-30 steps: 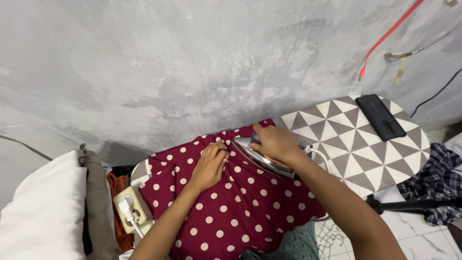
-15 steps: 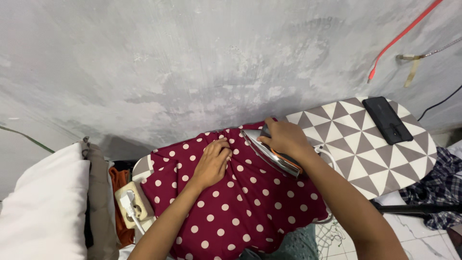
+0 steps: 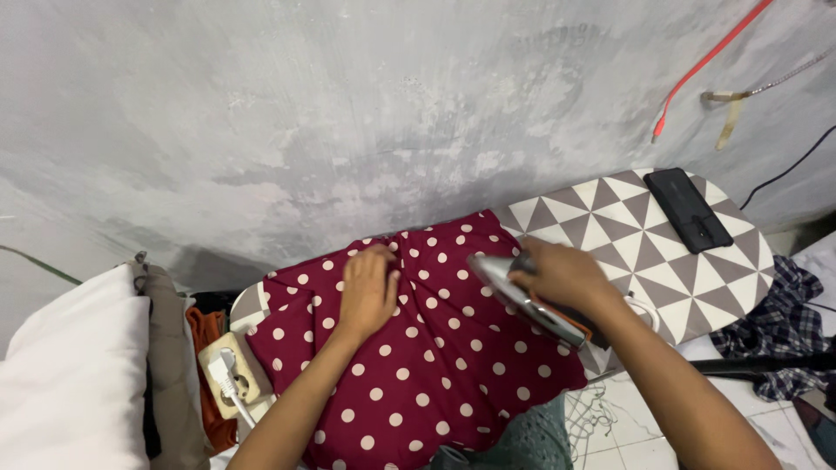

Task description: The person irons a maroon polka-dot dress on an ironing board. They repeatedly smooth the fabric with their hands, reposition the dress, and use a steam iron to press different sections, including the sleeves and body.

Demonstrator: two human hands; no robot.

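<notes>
A dark red garment with white dots [image 3: 435, 365] lies spread over an ironing board with a grey and white triangle cover [image 3: 636, 235]. My left hand [image 3: 367, 292] rests flat on the cloth near its far edge, fingers together. My right hand [image 3: 564, 277] grips the handle of a silver iron [image 3: 522, 300], which sits on the right part of the garment with its tip pointing toward the wall.
A black phone [image 3: 688, 211] lies at the board's far right end. A cream power strip with a white plug [image 3: 231, 374] sits at the left. White and grey pillows [image 3: 78, 374] stack beside it. Plaid cloth [image 3: 784, 322] hangs at the right. A grey wall rises behind.
The iron and my right hand have stayed on the right part of the garment. My left hand has shifted slightly toward the far edge of the cloth. The view has moved a little.
</notes>
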